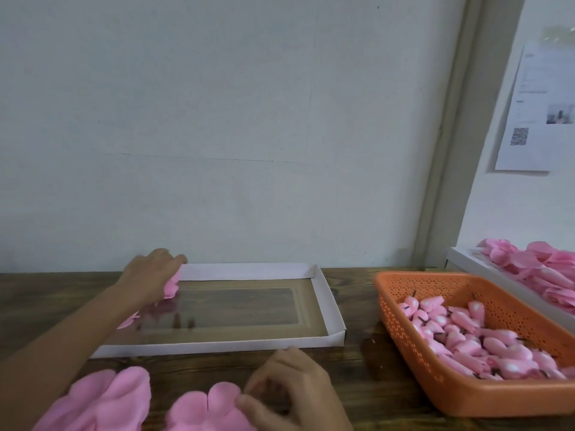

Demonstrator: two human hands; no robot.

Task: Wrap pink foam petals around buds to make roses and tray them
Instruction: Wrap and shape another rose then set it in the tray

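Note:
My left hand reaches into the far left corner of the white cardboard tray and holds a finished pink rose against the tray floor. Another rose lies in the tray under my forearm, partly hidden. My right hand rests at the table's front edge, its thumb and fingers pinching the rim of a flat pink foam petal piece. A second petal piece lies to its left. An orange basket on the right holds several pink buds.
A white tray with loose pink petals stands at the far right behind the basket. A pale wall rises just behind the wooden table. A paper sheet hangs on the right wall.

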